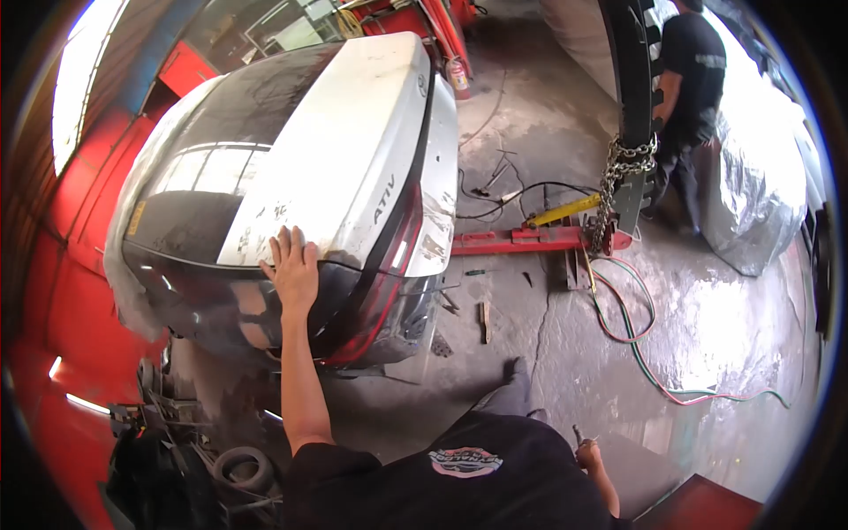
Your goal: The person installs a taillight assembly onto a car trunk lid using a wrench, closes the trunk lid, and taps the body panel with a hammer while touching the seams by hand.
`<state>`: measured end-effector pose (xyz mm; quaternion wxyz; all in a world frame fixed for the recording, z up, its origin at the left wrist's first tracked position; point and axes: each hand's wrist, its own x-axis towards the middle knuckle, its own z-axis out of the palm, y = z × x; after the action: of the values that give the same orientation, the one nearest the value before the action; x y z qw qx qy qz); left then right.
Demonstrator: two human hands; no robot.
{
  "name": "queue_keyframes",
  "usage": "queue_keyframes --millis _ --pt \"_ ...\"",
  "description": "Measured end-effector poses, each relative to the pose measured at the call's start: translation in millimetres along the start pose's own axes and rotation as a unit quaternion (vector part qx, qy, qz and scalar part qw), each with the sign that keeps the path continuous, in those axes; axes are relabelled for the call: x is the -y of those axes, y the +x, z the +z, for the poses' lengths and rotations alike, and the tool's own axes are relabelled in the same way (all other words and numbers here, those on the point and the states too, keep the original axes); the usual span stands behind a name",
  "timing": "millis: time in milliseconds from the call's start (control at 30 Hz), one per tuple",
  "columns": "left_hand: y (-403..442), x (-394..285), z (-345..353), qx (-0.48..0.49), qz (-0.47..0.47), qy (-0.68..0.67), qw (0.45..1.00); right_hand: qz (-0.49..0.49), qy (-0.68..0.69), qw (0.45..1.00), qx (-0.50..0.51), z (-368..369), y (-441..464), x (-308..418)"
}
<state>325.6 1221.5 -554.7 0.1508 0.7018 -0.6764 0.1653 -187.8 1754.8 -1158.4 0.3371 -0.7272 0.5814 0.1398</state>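
Observation:
My left hand lies flat with its fingers spread on the edge where the white trunk lid meets the dark rear quarter of a car. The lid carries the letters "ATIV" and has scuffs and dirty marks near my fingertips. Just beyond that hand is the red tail light. Low on the other side, my right hand is closed beside my body, away from the car. Something small and thin sticks up from its fingers, too small to name.
A red pulling arm reaches from the car to a black post wrapped in chain. Hoses and tools, among them a wooden-handled one, lie on the floor. A co-worker stands by a covered car. A tire lies lower left.

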Motion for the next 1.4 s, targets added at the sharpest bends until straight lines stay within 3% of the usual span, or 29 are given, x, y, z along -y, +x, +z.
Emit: queue_keyframes --millis 33,100,133,267,400,533,600,633,700,767,833,933,1000,1100,1167,1300,1367,1400 --pt "3.0 -2.6 -0.9 0.02 -0.009 0.008 1.0 0.096 0.106 0.989 -0.025 7.5 7.6 4.9" --pt "7.6 -10.1 2.3 0.027 -0.013 0.018 0.999 0.282 0.309 0.906 -0.07 10.0 18.2 18.5" --pt "11.1 -15.3 4.8 0.034 -0.02 0.027 0.999 0.31 0.345 0.884 -0.059 10.1 19.0 19.1" --pt "24.7 -52.6 14.1 0.047 0.028 0.048 0.997 0.293 0.379 0.877 0.04 1.1 44.1 -11.8" --pt "38.8 -90.9 14.8 0.055 0.015 0.059 0.997 0.299 0.456 0.826 0.145 -10.7 87.3 -73.2" --pt "53.9 -113.5 19.3 0.04 0.028 0.076 0.996 0.173 0.389 0.903 -0.059 -2.8 114.6 -167.0" --pt "62.3 -124.5 22.0 0.03 0.029 0.077 0.996 0.337 0.459 0.818 -0.078 -121.2 112.5 -141.6" --pt "64.8 -128.0 23.7 0.03 0.022 0.078 0.996 0.413 0.49 0.761 -0.101 -253.1 90.8 -93.6" --pt "66.5 -135.6 23.5 0.034 0.013 0.083 0.996 0.353 0.357 0.831 -0.241 -229.0 122.3 -126.7" --pt "65.1 -127.0 27.9 0.039 0.021 0.086 0.995 0.368 0.484 0.758 -0.236 -277.0 130.1 -123.7" --pt "67.1 -129.1 34.2 0.024 0.025 0.082 0.996 0.372 0.495 0.758 -0.204 -333.8 127.9 -112.4" --pt "66.1 -136.0 31.9 0.015 0.018 0.084 0.996 0.354 0.438 0.812 -0.157 -343.7 139.0 -128.8" --pt "66.8 -137.6 26.4 0.003 0.032 0.081 0.996 0.326 0.33 0.86 -0.212 -316.8 171.1 -154.9" --pt "67.9 -136.5 25.0 -0.009 0.02 0.079 0.997 0.279 0.294 0.889 -0.211 -321.7 187.9 -179.8" --pt "71.3 -141.8 21.1 0.008 0.015 0.058 0.998 0.322 0.354 0.866 -0.147 -344.3 191.1 -186.1" --pt "75.0 -148.0 20.4 0.022 -0.013 0.047 0.999 0.321 0.353 0.877 -0.061 -366.7 208.4 -225.6" --pt "79.8 -154.7 20.2 0.048 -0.052 0.024 0.997 0.303 0.303 0.901 0.069 -359.8 236.8 -263.3" --pt "84.5 -163.1 20.0 0.04 -0.055 0.031 0.997 0.245 0.257 0.925 0.133 -333.0 261.7 -294.5"
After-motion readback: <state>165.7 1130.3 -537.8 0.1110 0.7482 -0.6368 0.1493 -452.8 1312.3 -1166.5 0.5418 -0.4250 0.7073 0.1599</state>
